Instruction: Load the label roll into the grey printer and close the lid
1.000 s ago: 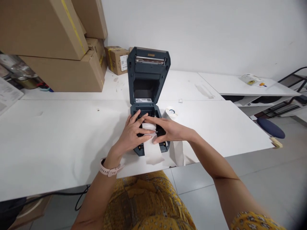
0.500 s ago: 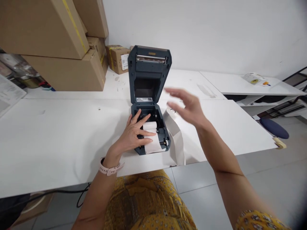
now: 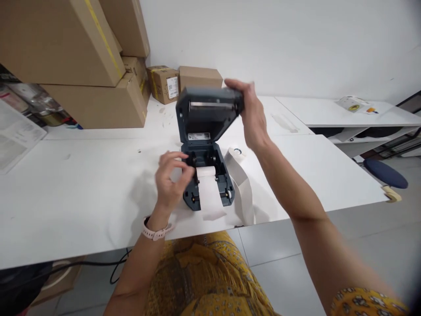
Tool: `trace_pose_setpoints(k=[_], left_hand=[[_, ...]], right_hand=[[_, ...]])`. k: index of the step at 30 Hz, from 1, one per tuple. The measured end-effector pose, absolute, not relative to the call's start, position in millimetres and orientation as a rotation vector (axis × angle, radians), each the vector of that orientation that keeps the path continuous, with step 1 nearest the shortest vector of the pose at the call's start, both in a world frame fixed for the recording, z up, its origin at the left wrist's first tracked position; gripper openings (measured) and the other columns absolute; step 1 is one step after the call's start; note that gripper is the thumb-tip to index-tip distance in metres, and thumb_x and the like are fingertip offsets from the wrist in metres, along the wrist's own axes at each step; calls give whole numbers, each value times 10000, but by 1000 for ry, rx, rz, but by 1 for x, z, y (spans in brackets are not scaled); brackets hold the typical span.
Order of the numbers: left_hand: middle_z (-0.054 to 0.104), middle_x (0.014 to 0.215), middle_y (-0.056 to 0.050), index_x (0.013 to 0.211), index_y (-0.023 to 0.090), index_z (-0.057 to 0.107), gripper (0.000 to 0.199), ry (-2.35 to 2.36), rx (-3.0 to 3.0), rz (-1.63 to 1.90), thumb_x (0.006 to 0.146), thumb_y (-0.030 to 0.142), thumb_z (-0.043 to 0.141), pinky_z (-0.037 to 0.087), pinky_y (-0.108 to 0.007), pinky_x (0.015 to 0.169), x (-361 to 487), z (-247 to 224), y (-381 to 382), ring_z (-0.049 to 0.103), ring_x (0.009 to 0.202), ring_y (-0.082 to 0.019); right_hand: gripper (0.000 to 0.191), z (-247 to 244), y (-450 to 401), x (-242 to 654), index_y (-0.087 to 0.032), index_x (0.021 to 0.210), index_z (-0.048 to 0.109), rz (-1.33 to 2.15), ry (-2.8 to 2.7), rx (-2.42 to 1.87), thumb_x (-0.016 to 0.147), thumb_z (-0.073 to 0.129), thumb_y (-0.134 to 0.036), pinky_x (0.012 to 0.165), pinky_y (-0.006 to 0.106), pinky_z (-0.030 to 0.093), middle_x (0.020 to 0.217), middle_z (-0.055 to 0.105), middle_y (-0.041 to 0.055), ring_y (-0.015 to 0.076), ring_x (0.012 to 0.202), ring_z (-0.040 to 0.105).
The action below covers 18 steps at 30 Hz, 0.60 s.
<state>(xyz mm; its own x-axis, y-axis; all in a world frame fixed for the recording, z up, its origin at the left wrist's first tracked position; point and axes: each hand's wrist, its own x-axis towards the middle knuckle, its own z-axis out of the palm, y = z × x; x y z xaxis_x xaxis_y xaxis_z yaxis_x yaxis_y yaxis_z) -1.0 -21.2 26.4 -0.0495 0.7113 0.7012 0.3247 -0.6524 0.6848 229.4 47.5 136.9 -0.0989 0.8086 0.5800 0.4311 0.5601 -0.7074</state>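
A dark grey label printer stands near the table's front edge with its inside showing. Its lid is partly raised and tilted forward, and my right hand grips its upper right corner. Inside lies a small white paper roll. From it a paper strip runs over the roller and past the printer's front edge. My left hand hovers at the printer's left side, fingers bent and apart from the thumb, holding nothing I can see. A loose curled paper band lies right of the printer.
Large cardboard boxes are stacked at the back left, with a smaller taped box and another box by the wall. A white table spans the view. A blue stool stands beyond its right end.
My right hand has moved to the lid and taken hold of its corner; the lid has tipped forward. My left hand has lifted off the paper to the left. The strip's end now hangs past the front.
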Motion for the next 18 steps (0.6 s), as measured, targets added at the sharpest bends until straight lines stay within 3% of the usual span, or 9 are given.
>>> trace_pose_setpoints(k=[2,4,8,11,14,18], left_hand=[[696,1009,-55,851,229,669,289,1184,1625,2106,981,462,560,453,-498,1123,-2,27,-20,658,1082,-236],[688,1133,-69,1008,231,683,309,1179,1505,2151,989,498,529,450,-477,1133,-3,26,-21,633,1187,-244],[510,1558,-66,1400,296,562,535,1170,1470,1661,935,548,640,289,-510,1274,3,19,-38,408,1507,-294],[296,1713,-49,1566,354,370,807,1171,1289,1352,873,524,746,237,-522,1306,14,14,-58,232,1602,-323],[207,1747,-66,1632,352,222,976,1143,1125,1249,847,516,778,295,-508,1293,21,13,-71,209,1611,-335],[282,1720,-88,1647,338,171,987,1115,1094,1213,868,510,752,362,-504,1263,21,16,-74,298,1579,-339]], right_hand=[[542,113,-3,232,-367,1347,633,369,-1722,-1000,1065,259,-640,1199,420,450,1439,662,-19,217,1397,557],[423,84,-45,235,-362,1286,685,365,-1801,-923,1095,338,-509,1208,495,446,1389,692,-6,237,1387,576],[258,36,-89,235,-331,1165,752,499,-1819,-947,1055,526,-278,1191,560,455,1313,744,20,258,1408,572],[202,19,-99,227,-334,1139,755,566,-1669,-1006,1010,617,-262,1231,595,401,1322,742,17,272,1459,518],[343,14,-100,215,-380,1303,662,696,-1417,-1120,964,695,-349,1266,592,358,1492,620,5,272,1491,471],[719,5,-98,207,-391,1538,418,1052,-1151,-1237,902,719,-533,1253,565,391,1676,387,35,297,1533,404]])
